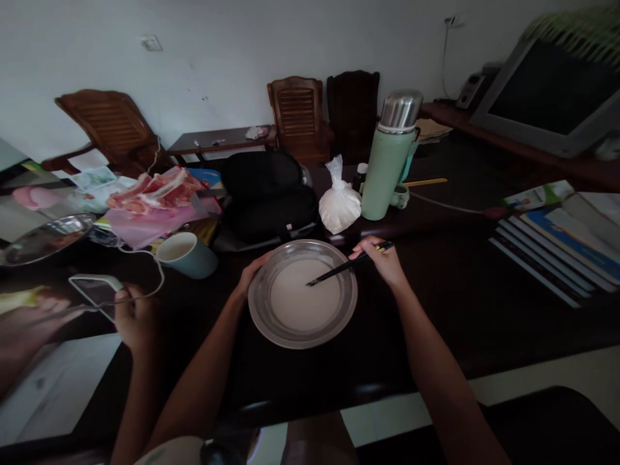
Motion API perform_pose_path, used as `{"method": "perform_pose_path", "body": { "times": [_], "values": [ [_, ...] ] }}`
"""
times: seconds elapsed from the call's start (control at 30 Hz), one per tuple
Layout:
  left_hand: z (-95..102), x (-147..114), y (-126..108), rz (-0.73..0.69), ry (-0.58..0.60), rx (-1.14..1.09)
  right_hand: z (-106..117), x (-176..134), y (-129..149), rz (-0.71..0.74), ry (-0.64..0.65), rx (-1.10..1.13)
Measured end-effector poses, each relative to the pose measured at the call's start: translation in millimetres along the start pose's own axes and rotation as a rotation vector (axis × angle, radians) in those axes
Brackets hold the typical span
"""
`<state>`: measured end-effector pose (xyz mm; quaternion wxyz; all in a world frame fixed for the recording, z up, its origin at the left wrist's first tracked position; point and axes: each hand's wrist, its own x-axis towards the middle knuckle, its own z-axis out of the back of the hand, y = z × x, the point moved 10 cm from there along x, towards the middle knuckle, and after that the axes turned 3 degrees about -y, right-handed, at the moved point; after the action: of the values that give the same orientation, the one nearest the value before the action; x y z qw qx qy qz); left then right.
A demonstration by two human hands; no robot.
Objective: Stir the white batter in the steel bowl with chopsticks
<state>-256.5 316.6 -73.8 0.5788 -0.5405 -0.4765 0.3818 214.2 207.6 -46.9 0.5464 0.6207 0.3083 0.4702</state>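
Observation:
A metal bowl (258, 303) stands on the dark table, with a pale, milky mixture (303, 303) in it. My left hand (252, 271) holds the bowl at its left side; its fingers are partly hidden behind the rim. Over the bowl's right rim, my right hand (378, 257) is closed around black chopsticks (341, 266) with gold-coloured ends. Their tips reach down to the mixture near the bowl's middle. Just behind the bowl sits a knotted clear bag of white powder (340, 208), and a green thermos (386, 161) stands upright to its right.
Another person's hand (135, 316) holds a phone (99, 290) with a cable at the left. Nearby are a mug (188, 256), raw meat (157, 190) on pink plastic and another metal bowl (80, 226). A black case (266, 203) lies behind; books (557, 252) are stacked right.

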Motion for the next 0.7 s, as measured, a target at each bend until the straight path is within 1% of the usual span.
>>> {"method": "perform_pose_path", "body": {
  "times": [0.07,0.13,0.27,0.33,0.37,0.43,0.5,0.57,0.6,0.63,0.7],
  "values": [
    [-8.6,-1,1,0.047,0.040,0.006,7,0,-1,-0.016,-0.018,-0.003],
    [-8.0,-2,-3,0.024,0.026,-0.010,0,-2,-2,-0.041,0.043,0.017],
    [11.2,-1,-15,-0.153,-0.084,-0.050,-32,-10,-3,-0.066,0.221,0.055],
    [19.7,-2,-17,-0.214,-0.123,-0.046,-40,-11,-2,-0.061,0.252,0.058],
    [22.5,-2,-17,-0.232,-0.135,-0.045,-41,-10,-2,-0.051,0.248,0.054],
    [28.7,-3,-20,-0.276,-0.183,-0.054,-33,-6,-1,-0.021,0.200,0.033],
    [36.7,-6,-27,-0.342,-0.269,-0.075,-18,-2,-1,0.005,0.112,0.007],
    [43.1,-10,-32,-0.397,-0.348,-0.097,-2,1,-3,-0.005,0.031,0.004],
    [43.9,-11,-33,-0.406,-0.362,-0.099,3,2,-5,-0.019,0.012,0.012],
    [43.6,-11,-34,-0.406,-0.361,-0.095,4,1,-6,-0.034,0.013,0.024],
    [43.6,-10,-34,-0.405,-0.353,-0.084,-4,-1,-7,-0.055,0.070,0.042]
  ]
}}
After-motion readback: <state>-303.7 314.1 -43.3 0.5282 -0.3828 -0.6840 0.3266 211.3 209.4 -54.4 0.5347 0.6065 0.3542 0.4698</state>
